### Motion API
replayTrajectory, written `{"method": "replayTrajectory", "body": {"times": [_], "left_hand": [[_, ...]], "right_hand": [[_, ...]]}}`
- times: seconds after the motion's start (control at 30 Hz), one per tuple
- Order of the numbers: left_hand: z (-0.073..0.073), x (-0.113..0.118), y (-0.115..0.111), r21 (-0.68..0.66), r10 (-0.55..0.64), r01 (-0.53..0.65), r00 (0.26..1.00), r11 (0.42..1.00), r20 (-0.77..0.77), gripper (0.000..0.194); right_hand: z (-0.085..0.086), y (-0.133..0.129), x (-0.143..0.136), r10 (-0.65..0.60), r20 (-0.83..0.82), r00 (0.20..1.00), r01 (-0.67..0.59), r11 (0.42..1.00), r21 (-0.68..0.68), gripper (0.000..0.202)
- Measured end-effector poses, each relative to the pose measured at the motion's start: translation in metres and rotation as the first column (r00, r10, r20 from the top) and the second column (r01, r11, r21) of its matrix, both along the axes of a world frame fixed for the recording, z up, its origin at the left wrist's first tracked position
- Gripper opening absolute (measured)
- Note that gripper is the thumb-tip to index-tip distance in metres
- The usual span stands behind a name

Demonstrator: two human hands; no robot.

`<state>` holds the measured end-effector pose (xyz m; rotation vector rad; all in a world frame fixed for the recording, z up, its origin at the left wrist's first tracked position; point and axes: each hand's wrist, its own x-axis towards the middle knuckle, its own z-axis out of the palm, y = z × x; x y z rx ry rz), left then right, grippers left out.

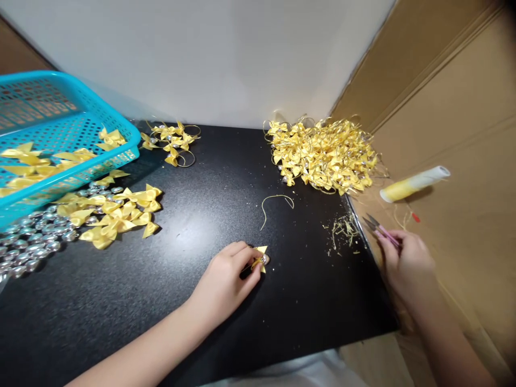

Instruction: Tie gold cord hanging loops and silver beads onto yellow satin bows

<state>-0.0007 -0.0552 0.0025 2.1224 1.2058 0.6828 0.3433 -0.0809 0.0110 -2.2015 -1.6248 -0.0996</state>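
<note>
Head view shows a small yellow bow (pixel 261 267) with a shiny bead (pixel 265 259) on it, low down at the middle of the black counter (pixel 302 312). The left hand (pixel 231 269) pinches it, thumb and fingers closed on the bow. The right hand (pixel 409 258) is well apart from it, by the counter's right edge, and grips a pair of little snips (pixel 382 233) by the pinkish handles — the dark blades point up and to the left.

Just past the bow lies a bent bit of gold string (pixel 278 197). Near the snips is a messy heap of string scraps (pixel 344 232). Behind that sits a big pile of yellow bows with gold loops (pixel 322 153), and a small bunch of looped bows (pixel 177 141) lies at the back left.

On the left is a blue basket (pixel 131 141) with more bows inside. Loose bows (pixel 116 217) and silver beads (pixel 34 244) lie in front of it. Over on the right, a yellow and white tube (pixel 415 184) rests on brown cardboard (pixel 459 123) — a tiny red thing (pixel 415 217) is near it.
</note>
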Motion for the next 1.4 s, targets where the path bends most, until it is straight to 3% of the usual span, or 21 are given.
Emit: {"method": "replayTrajectory", "body": {"times": [0.03, 0.1, 0.17, 0.23, 0.33, 0.5, 0.73, 1.0, 1.3, 1.4], "left_hand": [[0.0, 0.0, 0.0, -0.003, 0.001, -0.001, 1.0, 1.0, 0.002, 0.011], [0.0, 0.0, 0.0, -0.003, 0.003, -0.003, 1.0, 1.0, 0.004, 0.011], [0.001, 0.001, 0.0, 0.003, 0.004, -0.004, 1.0, 1.0, -0.001, 0.01], [0.002, 0.002, 0.001, 0.008, 0.008, -0.008, 1.0, 1.0, -0.01, 0.01], [0.003, 0.002, 0.001, 0.003, 0.008, -0.008, 1.0, 1.0, -0.008, 0.011], [0.004, 0.0, 0.001, -0.043, 0.002, -0.001, 1.0, 0.999, 0.016, 0.016], [0.003, 0.0, 0.002, -0.063, 0.005, -0.004, 1.0, 0.998, 0.023, 0.016], [0.002, 0.001, 0.001, -0.082, -0.003, 0.006, 1.0, 0.997, 0.027, 0.017], [0.001, 0.0, 0.001, -0.069, -0.003, 0.005, 0.999, 0.998, 0.033, 0.016], [0.0, -0.001, 0.0, -0.062, -0.003, 0.005, 0.999, 0.998, 0.038, 0.016]], "right_hand": [[0.004, -0.002, -0.013, 0.006, -0.14, 0.99, -0.009, 1.0, -0.021, 0.029], [0.014, -0.009, -0.048, 0.151, -0.358, 0.921, -0.202, 0.973, -0.109, 0.028], [0.023, -0.016, -0.087, 0.289, -0.47, 0.834, -0.41, 0.895, -0.177, 0.026], [0.029, -0.019, -0.12, 0.37, -0.518, 0.771, -0.565, 0.774, -0.287, 0.025], [0.031, -0.014, -0.143, 0.475, -0.395, 0.786, -0.61, 0.7, -0.371, 0.019], [0.03, 0.004, -0.144, 0.615, -0.098, 0.783, -0.59, 0.683, -0.43, 0.013], [0.045, 0.018, -0.149, 0.783, 0.151, 0.604, -0.656, 0.596, -0.463, 0.013], [0.056, 0.025, -0.158, 0.834, 0.259, 0.487, -0.683, 0.548, -0.482, 0.013], [0.062, 0.026, -0.164, 0.854, 0.241, 0.462, -0.68, 0.515, -0.522, 0.015], [0.069, 0.03, -0.148, 0.819, 0.242, 0.52, -0.662, 0.566, -0.492, 0.018]]}}
